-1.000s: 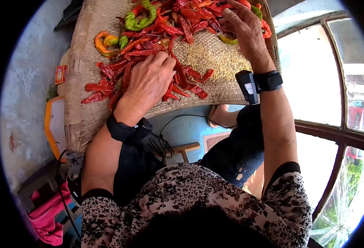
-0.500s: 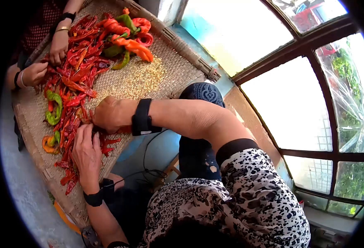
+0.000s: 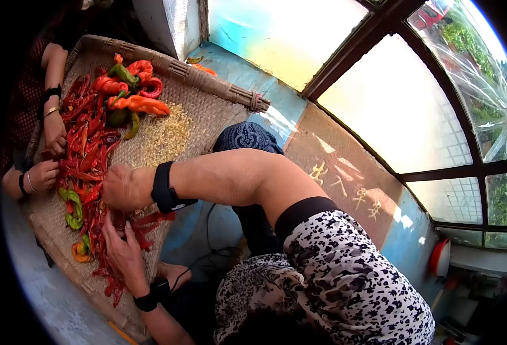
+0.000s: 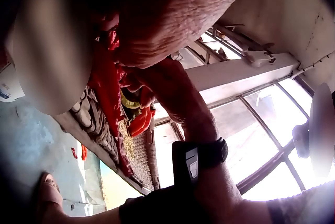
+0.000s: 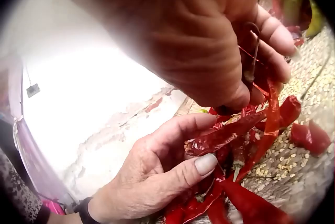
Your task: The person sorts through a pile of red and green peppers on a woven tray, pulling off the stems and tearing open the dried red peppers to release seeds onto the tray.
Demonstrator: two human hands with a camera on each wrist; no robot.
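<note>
In the head view my left hand (image 3: 125, 253) lies over dried red peppers at the pile's near edge, with my right hand (image 3: 125, 187) just above it. The right wrist view shows a wrinkled red pepper (image 5: 225, 136) between the thumb and fingers of my left hand (image 5: 146, 179). Curled over it, my right hand (image 5: 209, 40) pinches another red pepper (image 5: 272, 116), its pinch partly hidden; a thin stem shows by the fingers. The dried red peppers (image 3: 81, 121) form a long heap on a woven tray (image 3: 207, 86).
Another person's two hands (image 3: 55, 137) (image 3: 43, 175) touch the heap's far left side. Fresh orange-red peppers (image 3: 141, 104), green-yellow ones (image 3: 72, 207) and pale seeds (image 3: 164, 138) lie on the tray. Windows (image 3: 397, 109) stand at the right.
My right hand has come from the seeds' far side to beside my left hand. The head view has turned right, bringing the other person's hands into view.
</note>
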